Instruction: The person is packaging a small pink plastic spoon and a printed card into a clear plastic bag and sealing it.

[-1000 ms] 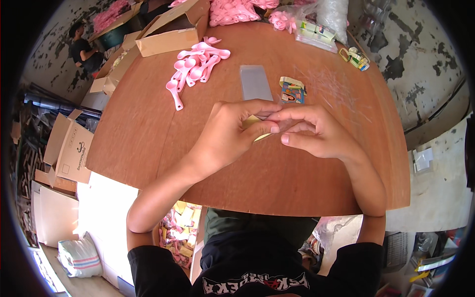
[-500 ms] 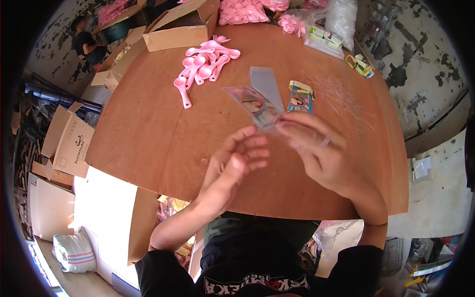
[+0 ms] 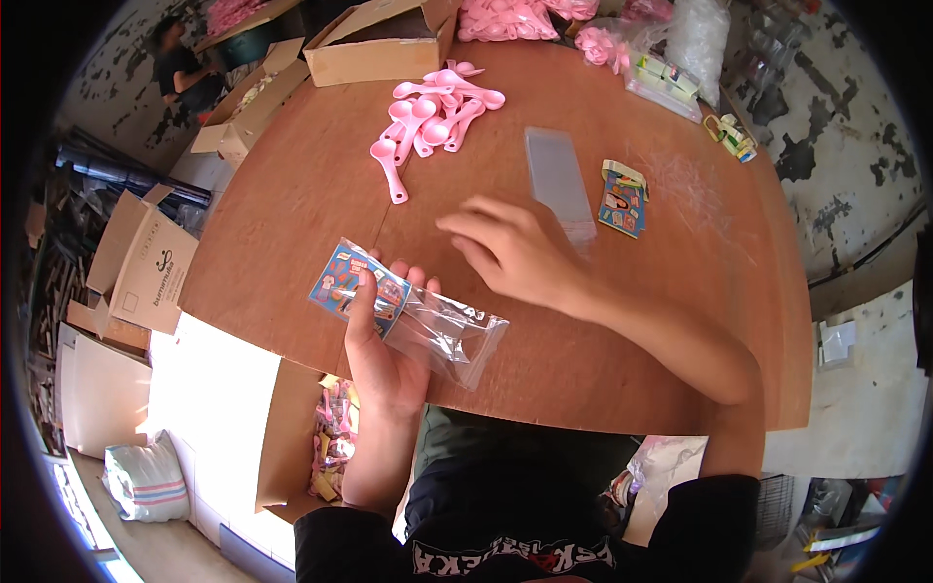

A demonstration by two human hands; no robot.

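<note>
My left hand (image 3: 384, 364) is closed on a clear plastic bag (image 3: 452, 335), its thumb lying across the front. Inside the bag's upper left end sits a blue printed card (image 3: 335, 277); the rest of the bag looks flat. Over the middle of the table, my right hand (image 3: 515, 243) is stretched toward the left with its fingers extended and nothing visible in them. Beyond it lies a loose pile of pink plastic spoons (image 3: 428, 112). A stack of flat clear bags (image 3: 559, 175) is behind the right wrist, and beside that lie several blue printed cards (image 3: 622, 204).
Thin clear plastic strips (image 3: 695, 199) are scattered at the right. Along the far edge stand an open cardboard box (image 3: 379, 58) and bags of pink spoons (image 3: 505, 19). Below the table's near left edge, a carton (image 3: 292, 437) holds packed spoons. Someone in dark clothes (image 3: 185, 78) sits far left.
The bag with the card has passed from my right hand to my left, moving left and nearer. My right hand has let go and moved left toward the spoons.
</note>
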